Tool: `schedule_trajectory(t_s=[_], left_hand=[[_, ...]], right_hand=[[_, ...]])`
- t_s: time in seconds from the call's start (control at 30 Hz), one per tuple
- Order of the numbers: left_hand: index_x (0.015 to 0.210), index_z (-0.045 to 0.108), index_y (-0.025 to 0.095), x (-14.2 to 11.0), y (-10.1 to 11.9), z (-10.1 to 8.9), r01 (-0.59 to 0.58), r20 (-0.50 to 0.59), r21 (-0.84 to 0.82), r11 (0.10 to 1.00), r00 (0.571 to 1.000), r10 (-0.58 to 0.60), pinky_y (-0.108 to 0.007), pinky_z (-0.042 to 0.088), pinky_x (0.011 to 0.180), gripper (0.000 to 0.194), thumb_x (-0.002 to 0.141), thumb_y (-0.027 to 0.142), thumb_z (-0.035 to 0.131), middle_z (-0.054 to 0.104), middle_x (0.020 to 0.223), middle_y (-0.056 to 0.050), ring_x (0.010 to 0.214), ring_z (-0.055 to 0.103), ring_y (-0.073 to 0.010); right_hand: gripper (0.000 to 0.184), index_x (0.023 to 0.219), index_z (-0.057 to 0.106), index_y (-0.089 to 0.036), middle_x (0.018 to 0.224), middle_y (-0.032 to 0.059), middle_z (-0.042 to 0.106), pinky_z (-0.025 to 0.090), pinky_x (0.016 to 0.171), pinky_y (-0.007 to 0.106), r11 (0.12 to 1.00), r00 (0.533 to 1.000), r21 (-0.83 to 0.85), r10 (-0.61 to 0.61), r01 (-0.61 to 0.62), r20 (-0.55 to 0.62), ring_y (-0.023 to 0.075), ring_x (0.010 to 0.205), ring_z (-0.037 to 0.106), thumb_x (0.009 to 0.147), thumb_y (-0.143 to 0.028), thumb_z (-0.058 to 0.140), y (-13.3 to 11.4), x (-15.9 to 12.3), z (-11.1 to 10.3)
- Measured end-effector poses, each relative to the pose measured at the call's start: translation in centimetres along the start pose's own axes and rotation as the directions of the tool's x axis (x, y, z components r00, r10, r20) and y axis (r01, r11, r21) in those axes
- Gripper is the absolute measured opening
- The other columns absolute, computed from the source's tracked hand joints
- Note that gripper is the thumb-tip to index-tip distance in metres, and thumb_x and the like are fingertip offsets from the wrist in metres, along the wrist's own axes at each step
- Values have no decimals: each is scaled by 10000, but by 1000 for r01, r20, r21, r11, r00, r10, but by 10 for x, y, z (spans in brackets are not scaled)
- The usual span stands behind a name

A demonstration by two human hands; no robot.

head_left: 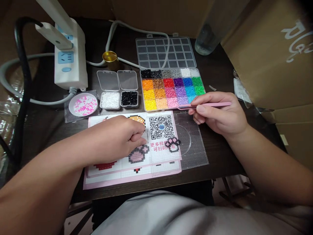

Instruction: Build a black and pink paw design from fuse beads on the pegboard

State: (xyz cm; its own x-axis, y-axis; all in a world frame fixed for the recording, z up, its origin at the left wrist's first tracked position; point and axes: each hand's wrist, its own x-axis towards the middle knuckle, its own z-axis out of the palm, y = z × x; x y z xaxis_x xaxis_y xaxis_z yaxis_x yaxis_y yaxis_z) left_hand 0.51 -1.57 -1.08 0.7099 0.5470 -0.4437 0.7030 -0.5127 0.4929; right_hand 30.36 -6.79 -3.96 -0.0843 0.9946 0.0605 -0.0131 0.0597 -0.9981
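My right hand (223, 112) holds a pair of pink tweezers (222, 104) between thumb and fingers. Their tips reach left, over the front edge of a compartment box (144, 110) of coloured fuse beads. Over a printed pattern sheet (107, 174), my left hand (124, 135) is closed, its fingers curled in; whether anything is inside is hidden. To its right, a clear pegboard (193, 153) lies partly on the sheet. A black, pink and white paw made of beads (172, 144) sits on it, below a printed QR code (161, 127).
Small open boxes of white beads (110, 100) and black beads (129, 98) stand behind the sheet. A dish (83, 104) of pink and white beads rests on another pegboard at left. Further back are a gold cup (110, 60), a power strip (70, 58) and a clear container (205, 42).
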Motion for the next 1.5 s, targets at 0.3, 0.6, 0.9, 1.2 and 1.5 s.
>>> schedule_trajectory(t_s=[0.3, 0.6, 0.9, 1.2, 1.5], left_hand=[[571, 352, 222, 0, 1, -1, 19, 10, 1, 1000, 1000, -19, -306, 203, 442, 402, 854, 342, 611, 437, 513, 22, 442, 325, -108], [578, 392, 225, 1, -1, 1, 1, 6, -9, 1000, 1000, 0, -302, 208, 432, 376, 859, 358, 603, 457, 511, 19, 429, 337, -106], [567, 320, 221, -1, 0, -1, -19, -13, -27, 999, 1000, 18, -302, 201, 435, 418, 842, 337, 613, 413, 506, 31, 446, 299, -101], [570, 344, 223, 2, -1, 1, 6, -2, -10, 1000, 1000, -6, -308, 212, 437, 409, 846, 346, 620, 447, 518, 21, 445, 317, -108], [565, 335, 222, 1, 1, 0, 15, 9, 14, 1000, 1000, -15, -303, 215, 442, 415, 845, 347, 614, 440, 524, 21, 452, 317, -106]], right_hand=[[122, 922, 837, -306, 788, 14, 789, 452, 458, 329, 1000, 1000, 1, 3, -3, -7, 138, 495, 563, 811, -350, 863, -1, 0, 1], [134, 911, 834, -299, 777, 16, 786, 455, 453, 329, 1000, 1000, 4, 11, -11, -17, 139, 491, 562, 792, -343, 878, -2, 0, 2], [145, 939, 830, -308, 785, 12, 782, 455, 461, 329, 1000, 1000, -13, 9, -9, -10, 145, 510, 572, 800, -323, 872, 0, -1, 1], [137, 929, 835, -302, 776, 9, 778, 456, 454, 316, 1000, 1000, 0, 12, -12, -7, 136, 505, 568, 797, -313, 872, -1, 0, 2], [129, 933, 833, -295, 782, 15, 780, 455, 457, 323, 1000, 1000, 1, 7, -7, 1, 139, 512, 582, 808, -300, 867, -1, -1, 1]])
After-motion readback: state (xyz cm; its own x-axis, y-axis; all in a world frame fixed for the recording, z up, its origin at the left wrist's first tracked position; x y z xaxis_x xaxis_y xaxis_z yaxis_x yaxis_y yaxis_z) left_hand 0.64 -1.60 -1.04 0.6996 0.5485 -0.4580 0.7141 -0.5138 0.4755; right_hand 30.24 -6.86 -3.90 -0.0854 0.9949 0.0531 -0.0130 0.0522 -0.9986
